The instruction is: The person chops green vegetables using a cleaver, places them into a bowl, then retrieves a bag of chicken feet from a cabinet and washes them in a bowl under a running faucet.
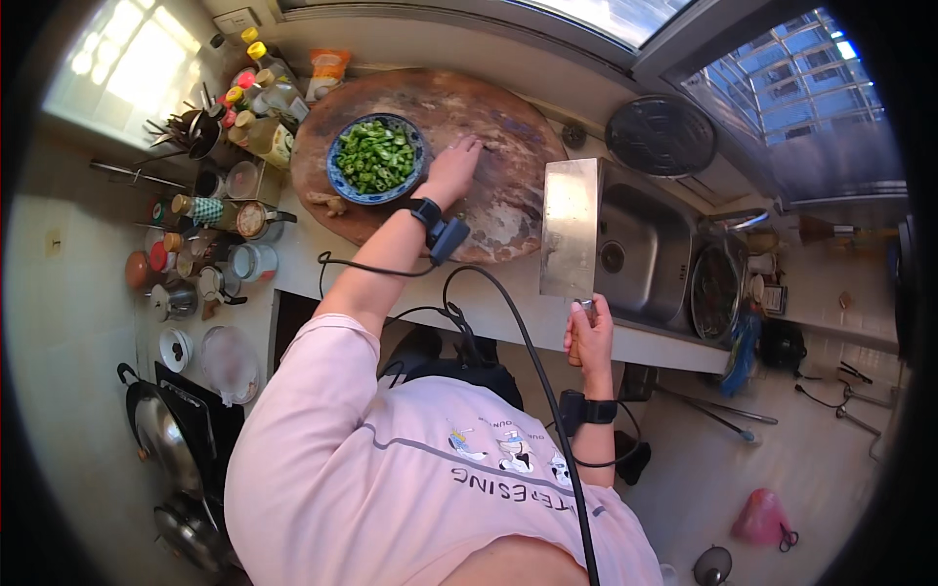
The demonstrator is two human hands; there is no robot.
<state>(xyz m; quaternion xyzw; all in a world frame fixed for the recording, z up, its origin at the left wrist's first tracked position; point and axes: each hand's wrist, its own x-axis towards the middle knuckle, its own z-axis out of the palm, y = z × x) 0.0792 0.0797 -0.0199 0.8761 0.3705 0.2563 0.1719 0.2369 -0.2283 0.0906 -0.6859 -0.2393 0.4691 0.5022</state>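
My right hand grips the wooden handle of a wide metal cleaver, whose blade points away from me between the chopping board and the sink. My left hand lies on the worn round wooden chopping board, fingers pointing to the window side; whether anything is under the palm is hidden. Just left of that hand stands a blue-and-white bowl full of chopped green peppers. A piece of ginger lies on the board below the bowl.
A steel sink is at the right, with a faucet and a covered round pan beyond. Bottles and jars crowd the left counter, with a wok nearer me. Black cables hang across my front.
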